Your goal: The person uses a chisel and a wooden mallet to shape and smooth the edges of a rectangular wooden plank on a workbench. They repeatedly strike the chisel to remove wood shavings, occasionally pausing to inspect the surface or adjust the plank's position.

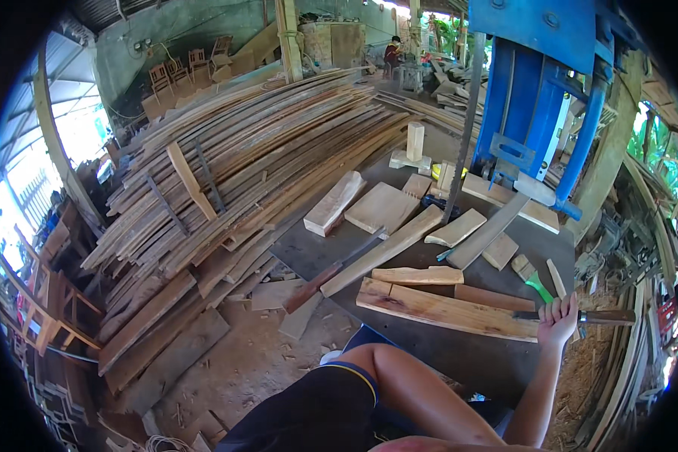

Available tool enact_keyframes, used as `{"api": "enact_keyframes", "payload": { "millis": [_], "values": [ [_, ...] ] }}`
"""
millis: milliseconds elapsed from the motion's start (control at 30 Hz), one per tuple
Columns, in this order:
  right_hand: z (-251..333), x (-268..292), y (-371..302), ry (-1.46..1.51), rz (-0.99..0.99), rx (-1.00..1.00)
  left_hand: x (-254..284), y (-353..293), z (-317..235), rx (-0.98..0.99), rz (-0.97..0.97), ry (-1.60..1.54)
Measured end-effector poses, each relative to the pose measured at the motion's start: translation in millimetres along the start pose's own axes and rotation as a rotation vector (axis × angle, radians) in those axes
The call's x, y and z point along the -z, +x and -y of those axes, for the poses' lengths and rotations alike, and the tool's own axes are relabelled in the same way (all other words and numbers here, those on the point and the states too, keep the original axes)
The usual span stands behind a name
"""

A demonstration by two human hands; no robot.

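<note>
My right hand, its forearm rising from the lower right, is at the right edge of the dark saw table. Its fingers are curled closed over a long knife, whose brown handle sticks out to the right; the dark blade points left over the end of a board. This thick, pale-brown board lies along the near side of the table. Just beyond the hand lies a green-handled brush. Past the board are a short wood strip and a long wooden piece. My left hand is not in view.
A blue bandsaw stands at the back right, its upright toothed blade passing down to the dark table. Wood blocks and a second brown-handled knife lie about. Long planks fill the left. A person is far back.
</note>
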State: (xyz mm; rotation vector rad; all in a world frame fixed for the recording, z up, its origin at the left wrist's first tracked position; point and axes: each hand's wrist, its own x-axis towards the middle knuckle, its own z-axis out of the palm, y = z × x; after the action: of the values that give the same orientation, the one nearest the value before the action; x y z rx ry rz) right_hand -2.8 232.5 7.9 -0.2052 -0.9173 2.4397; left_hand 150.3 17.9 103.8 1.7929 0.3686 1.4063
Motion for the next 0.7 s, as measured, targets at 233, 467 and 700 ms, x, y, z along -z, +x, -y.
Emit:
{"api": "enact_keyframes", "payload": {
  "millis": [233, 467, 700],
  "values": [
    [-1.7, 1.3, 0.8, -0.009, 0.022, -0.003, -1.0, -6.2, 2.0, -0.061, -0.041, 0.028],
    [0.4, 1.7, -5.1, -0.026, 0.032, 0.009, -5.5, -4.6, 4.0, -0.091, -0.067, 0.039],
    [-1.3, 0.4, -4.7, -0.02, 0.02, -0.005, -8.9, -3.5, 8.0, -0.107, -0.058, 0.034]
  ]
}}
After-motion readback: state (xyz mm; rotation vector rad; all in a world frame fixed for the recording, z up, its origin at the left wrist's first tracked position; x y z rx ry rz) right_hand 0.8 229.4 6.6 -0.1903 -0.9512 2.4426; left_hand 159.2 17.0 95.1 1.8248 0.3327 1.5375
